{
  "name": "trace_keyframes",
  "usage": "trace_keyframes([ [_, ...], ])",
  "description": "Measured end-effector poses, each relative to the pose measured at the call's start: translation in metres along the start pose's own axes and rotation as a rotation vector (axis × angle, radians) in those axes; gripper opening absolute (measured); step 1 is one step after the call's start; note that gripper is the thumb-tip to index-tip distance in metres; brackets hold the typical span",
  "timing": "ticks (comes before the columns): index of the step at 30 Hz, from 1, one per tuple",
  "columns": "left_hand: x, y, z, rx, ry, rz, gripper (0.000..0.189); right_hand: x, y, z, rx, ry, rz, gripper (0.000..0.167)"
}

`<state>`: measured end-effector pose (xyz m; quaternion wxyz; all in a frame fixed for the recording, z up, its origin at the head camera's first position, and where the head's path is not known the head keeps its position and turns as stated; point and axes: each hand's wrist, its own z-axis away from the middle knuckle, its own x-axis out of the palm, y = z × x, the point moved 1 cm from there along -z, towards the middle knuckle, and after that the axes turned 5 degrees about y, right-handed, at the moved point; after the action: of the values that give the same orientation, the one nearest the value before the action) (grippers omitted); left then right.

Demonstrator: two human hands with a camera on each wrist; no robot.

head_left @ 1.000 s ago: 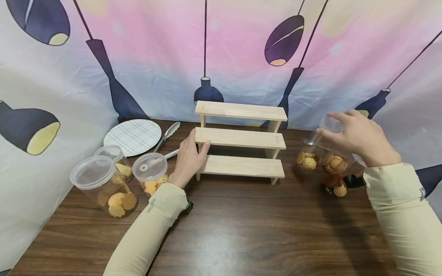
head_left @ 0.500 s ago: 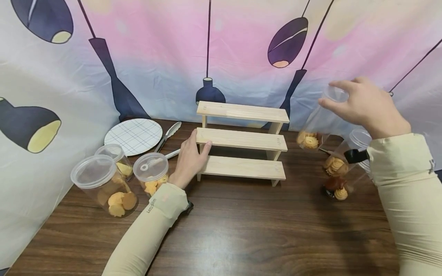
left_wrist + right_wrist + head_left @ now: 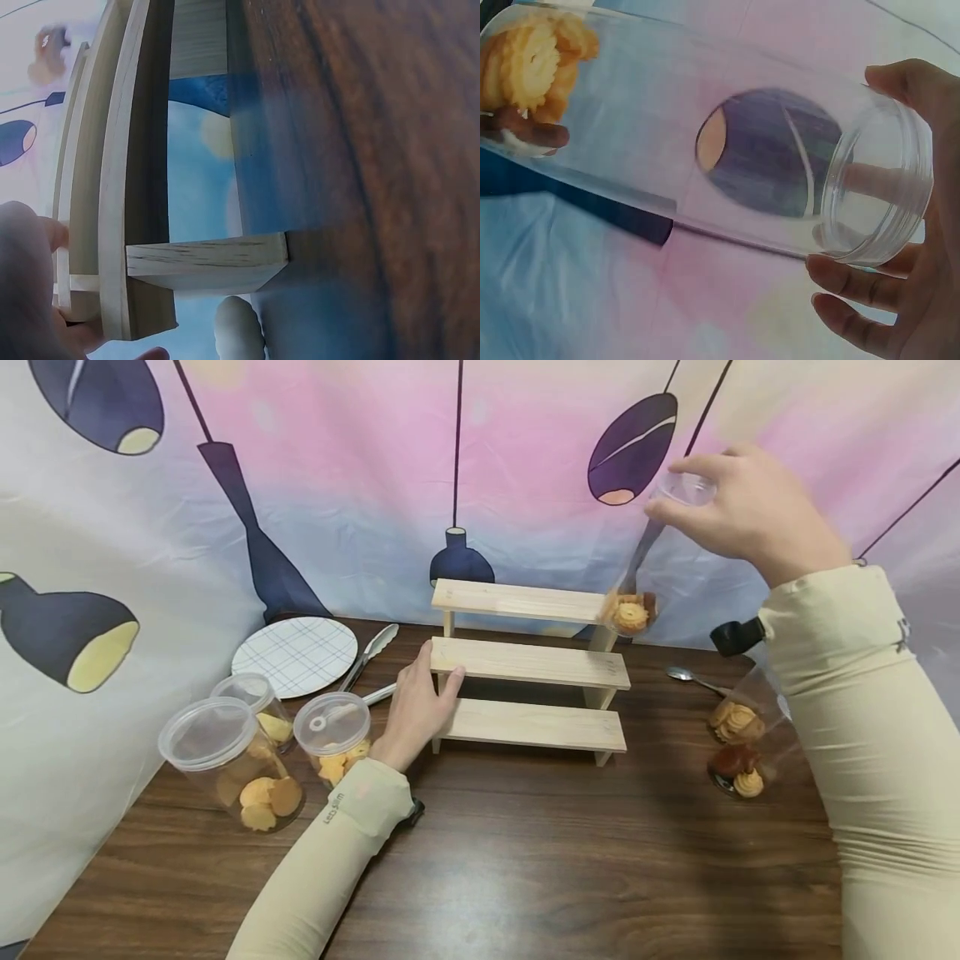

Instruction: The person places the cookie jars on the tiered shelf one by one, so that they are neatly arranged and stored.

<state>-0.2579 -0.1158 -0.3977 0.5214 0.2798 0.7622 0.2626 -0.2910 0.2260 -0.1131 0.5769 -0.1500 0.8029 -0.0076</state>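
Note:
A three-tier wooden stand (image 3: 536, 660) rises in the middle of the table. My left hand (image 3: 414, 708) grips its left end at the middle step; the left wrist view has thumb and fingers around the boards (image 3: 112, 172). At the upper right of the head view, my right hand (image 3: 757, 514) holds a tall clear jar (image 3: 632, 610) by its lid end. Swirled cookies and darker pieces lie in the jar's bottom, which overlaps the right end of the top step in this view. In the right wrist view thumb and fingers curl round the rim of the jar (image 3: 750, 180).
Lidded cookie jars (image 3: 210, 739) stand at left, one with a round lid (image 3: 332, 724) close to my left forearm. Behind them lie a checked plate (image 3: 294, 656) and tongs (image 3: 369, 656). At right are a spoon (image 3: 681, 674) and cookie jars (image 3: 738, 722) partly behind my right sleeve.
My right hand has lifted the jar off the table at right and carried it up and left toward the stand's top step. The left hand has stayed on the stand.

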Motion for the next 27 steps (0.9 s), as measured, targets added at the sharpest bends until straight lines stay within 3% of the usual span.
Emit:
trace_keyframes([
  [7, 0.003, 0.003, 0.003, 0.004, -0.003, 0.002, 0.08, 0.009, -0.036, -0.021, -0.02, 0.014, -0.058, 0.077],
  [15, 0.005, 0.007, 0.006, -0.002, -0.001, -0.016, 0.08, 0.022, -0.077, -0.043, -0.056, 0.057, -0.049, 0.076],
  [27, 0.008, 0.012, 0.008, -0.008, 0.004, -0.019, 0.081, 0.049, -0.116, -0.064, -0.079, 0.014, -0.068, 0.079],
])
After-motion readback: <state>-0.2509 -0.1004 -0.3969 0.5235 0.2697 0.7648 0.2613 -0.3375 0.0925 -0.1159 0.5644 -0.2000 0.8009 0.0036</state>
